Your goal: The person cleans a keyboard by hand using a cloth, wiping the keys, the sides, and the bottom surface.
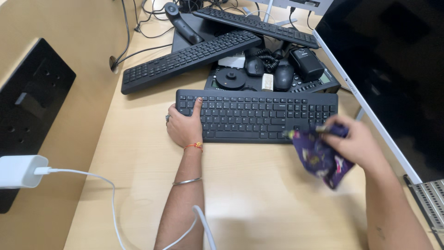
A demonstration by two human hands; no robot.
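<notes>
Single view only, from a camera worn on the person's head, tipped steeply down and slightly forward over the pale wooden desk (259, 194). Close range: both forearms enter from the bottom edge, the flat black keyboard (256, 115) sits mid-frame, the pile of spare black keyboards and desk phones (240, 55) fills the top. The beige partition wall (60, 28) closes the left side and the dark monitor screen (393, 69) cuts off the right.

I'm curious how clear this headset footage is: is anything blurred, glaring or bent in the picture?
Head view: lighting is even and soft, with only faint shadows under the nearest keyboard. The right hand and its purple cloth look slightly smeared, while the left hand is sharp. The monitor is dark, without glare. Desk edges splay outward, a wide-angle effect.
</notes>
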